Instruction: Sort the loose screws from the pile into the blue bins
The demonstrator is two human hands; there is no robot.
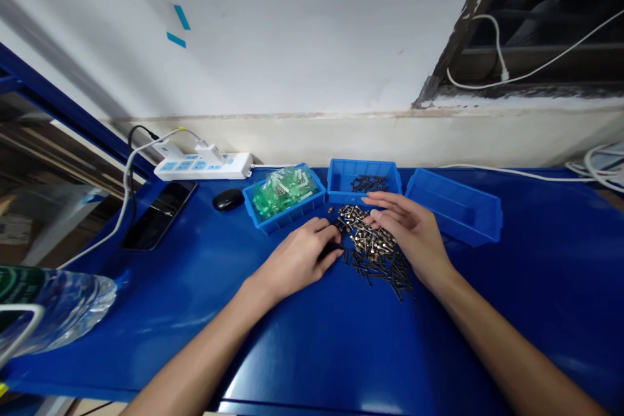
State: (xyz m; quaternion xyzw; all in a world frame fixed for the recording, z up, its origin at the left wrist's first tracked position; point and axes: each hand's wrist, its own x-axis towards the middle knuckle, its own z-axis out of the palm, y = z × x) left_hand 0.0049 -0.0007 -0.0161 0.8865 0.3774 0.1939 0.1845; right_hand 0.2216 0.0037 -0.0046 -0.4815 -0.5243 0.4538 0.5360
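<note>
A mixed heap of screws (pixel 373 240) lies on the blue tabletop, brassy short ones toward the back and long black ones toward the front. At the heap's left edge rests my left hand (pixel 305 253), its fingers curled and thumb close to the fingertips; whatever lies between them is too small to make out. My right hand (pixel 414 231) hovers over the heap's right side, fingers stretched to the left and apart, with no held thing visible. Behind the heap, a blue bin (pixel 341 197) contains some dark screws (pixel 369 184).
Left of it, another blue bin (pixel 268 226) holds green-tinted plastic bags (pixel 285 190). A third blue bin (pixel 453 208) stands at right. A black mouse (pixel 228 199), a phone (pixel 160 216), a white power strip (pixel 205 167) and a water bottle (pixel 80 312) are at left.
</note>
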